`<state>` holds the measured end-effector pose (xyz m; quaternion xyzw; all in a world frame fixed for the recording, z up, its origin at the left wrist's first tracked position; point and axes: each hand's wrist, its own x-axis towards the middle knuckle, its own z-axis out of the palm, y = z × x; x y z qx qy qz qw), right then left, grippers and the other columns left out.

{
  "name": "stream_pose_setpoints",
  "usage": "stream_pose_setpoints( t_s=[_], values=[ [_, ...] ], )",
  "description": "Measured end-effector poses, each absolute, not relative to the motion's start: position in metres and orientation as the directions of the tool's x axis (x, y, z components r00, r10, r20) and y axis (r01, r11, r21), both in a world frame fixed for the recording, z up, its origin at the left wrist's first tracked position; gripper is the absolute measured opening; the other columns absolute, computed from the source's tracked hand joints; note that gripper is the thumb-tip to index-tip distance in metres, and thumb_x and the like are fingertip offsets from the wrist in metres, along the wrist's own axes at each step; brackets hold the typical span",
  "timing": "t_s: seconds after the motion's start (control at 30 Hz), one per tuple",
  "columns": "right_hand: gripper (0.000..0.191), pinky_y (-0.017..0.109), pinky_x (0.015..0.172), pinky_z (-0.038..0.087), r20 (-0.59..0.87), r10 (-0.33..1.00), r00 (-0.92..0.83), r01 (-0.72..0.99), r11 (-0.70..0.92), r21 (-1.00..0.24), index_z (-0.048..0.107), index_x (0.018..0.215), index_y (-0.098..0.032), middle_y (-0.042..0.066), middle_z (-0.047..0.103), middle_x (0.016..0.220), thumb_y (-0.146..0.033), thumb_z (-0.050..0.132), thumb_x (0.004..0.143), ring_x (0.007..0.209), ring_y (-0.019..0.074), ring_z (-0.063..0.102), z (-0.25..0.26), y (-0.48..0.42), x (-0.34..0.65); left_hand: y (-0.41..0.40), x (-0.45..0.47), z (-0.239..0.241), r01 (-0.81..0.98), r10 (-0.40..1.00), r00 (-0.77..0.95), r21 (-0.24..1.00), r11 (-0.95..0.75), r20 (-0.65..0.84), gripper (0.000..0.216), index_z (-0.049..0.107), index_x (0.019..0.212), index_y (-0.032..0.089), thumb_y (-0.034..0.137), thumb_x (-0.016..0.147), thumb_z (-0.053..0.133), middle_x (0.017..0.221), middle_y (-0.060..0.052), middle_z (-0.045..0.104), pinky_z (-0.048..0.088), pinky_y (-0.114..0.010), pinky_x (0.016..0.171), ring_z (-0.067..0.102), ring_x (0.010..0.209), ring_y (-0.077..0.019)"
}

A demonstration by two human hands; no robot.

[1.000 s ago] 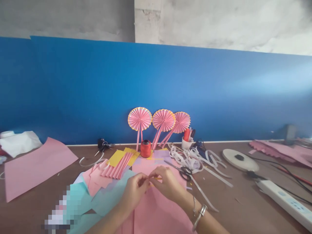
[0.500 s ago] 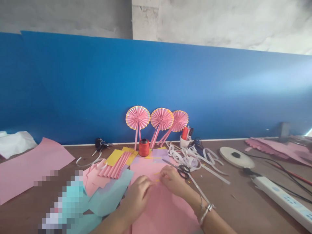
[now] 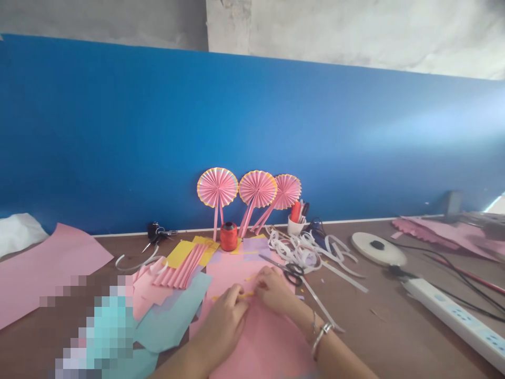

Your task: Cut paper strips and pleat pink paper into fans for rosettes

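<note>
Left hand [image 3: 225, 322] and right hand [image 3: 274, 289] curl, grip unclear to me. The yellow strip [image 3: 248, 295] looks light, tearable; pinch ends.

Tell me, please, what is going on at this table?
A person has both bare hands low over a large sheet of pink paper. Between the left hand and right hand is a small yellow strip; whether either grips it is unclear. Scissors lie beside the right hand. Three pleated pink fans stand behind, against the blue panel.
</note>
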<state>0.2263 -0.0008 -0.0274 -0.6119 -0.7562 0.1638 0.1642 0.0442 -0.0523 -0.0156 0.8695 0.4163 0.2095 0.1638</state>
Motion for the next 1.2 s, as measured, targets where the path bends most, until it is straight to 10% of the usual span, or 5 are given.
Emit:
stream_pose_setpoints(
  t_s=[1.2],
  values=[
    [0.013,0.029,0.072,0.030,0.015,0.981,-0.194,0.897,0.184,-0.403,0.062,0.059,-0.016,0.005,0.062,0.083,-0.013,0.053,0.068,0.082,0.0202,0.048,-0.0193,-0.0017,0.2230,-0.0488,0.0449,-0.0150,0.659,0.811,0.555,0.498,-0.564,0.184,0.020,0.053,0.082,0.018,0.004,0.085,0.039,0.092,-0.005,0.056,0.045,-0.035,0.080,0.051,0.088,-0.0196]
  ],
)
